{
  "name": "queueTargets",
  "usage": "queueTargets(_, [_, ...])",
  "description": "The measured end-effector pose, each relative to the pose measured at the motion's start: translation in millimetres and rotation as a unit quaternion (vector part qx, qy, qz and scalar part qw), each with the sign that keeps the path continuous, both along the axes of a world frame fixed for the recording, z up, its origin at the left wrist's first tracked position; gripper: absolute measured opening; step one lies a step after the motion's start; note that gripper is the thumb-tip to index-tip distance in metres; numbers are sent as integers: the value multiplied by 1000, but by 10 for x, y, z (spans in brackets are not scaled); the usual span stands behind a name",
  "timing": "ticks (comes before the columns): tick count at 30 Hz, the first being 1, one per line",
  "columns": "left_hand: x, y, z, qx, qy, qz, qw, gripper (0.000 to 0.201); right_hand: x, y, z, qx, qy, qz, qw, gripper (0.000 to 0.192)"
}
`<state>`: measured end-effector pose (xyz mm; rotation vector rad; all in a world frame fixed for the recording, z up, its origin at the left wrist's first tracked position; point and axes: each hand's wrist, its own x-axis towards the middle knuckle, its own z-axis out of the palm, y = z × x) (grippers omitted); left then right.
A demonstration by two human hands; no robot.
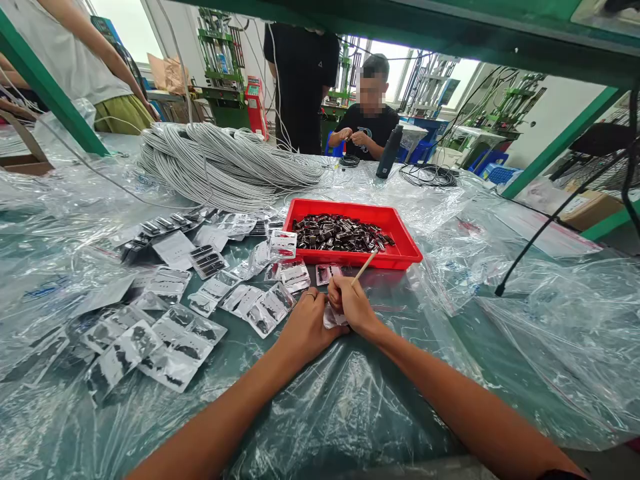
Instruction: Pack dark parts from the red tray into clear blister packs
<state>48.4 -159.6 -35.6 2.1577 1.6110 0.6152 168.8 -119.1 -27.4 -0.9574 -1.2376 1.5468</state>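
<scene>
Right hand (351,301) is closed pen-style round a thin wooden stick (365,267), its far end slanting up and away toward the near rim of the red tray (407,252). Under that fist, pinched against the plastic-covered table (350,400), sits a small clear bag (331,319); only its pale edge shows, so what is in it cannot be told. Left hand (306,325) lies flat just beside the right, fingers curled in and touching the bag's left side, holding it down rather than gripping it.

To do this well, I'd judge the left hand should keep the bag pinned flat so it doesn't slide on the slick sheeting, and the stick should work with short, light strokes.

Just beyond the grip, the tray holds a heap of small dark parts (340,233). Left of the hands, filled bags (170,340) fan out across the table. Further off, a coil of grey cable (225,163), and a seated person (367,127) handling something across the table.
</scene>
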Motion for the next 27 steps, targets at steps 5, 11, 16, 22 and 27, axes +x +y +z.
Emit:
queueTargets(5, [6,-8,5,1,-3,-1,1000,35,157,-75,57,-84,-12,96,992,33])
queueTargets(11, [-113,19,81,-35,-57,-28,997,44,120,51,83,-16,121,5,992,48])
queueTargets(16, [-79,60,96,-52,-88,-16,995,38,-50,72,21,28,126,-3,992,51])
queueTargets(22, [-36,83,69,-48,-151,27,987,42,-176,62,-13,64,39,-23,997,47])
queueTargets(27, [-61,100,47,-46,-165,30,985,31,-156,-16,24,45,-24,8,999,44])
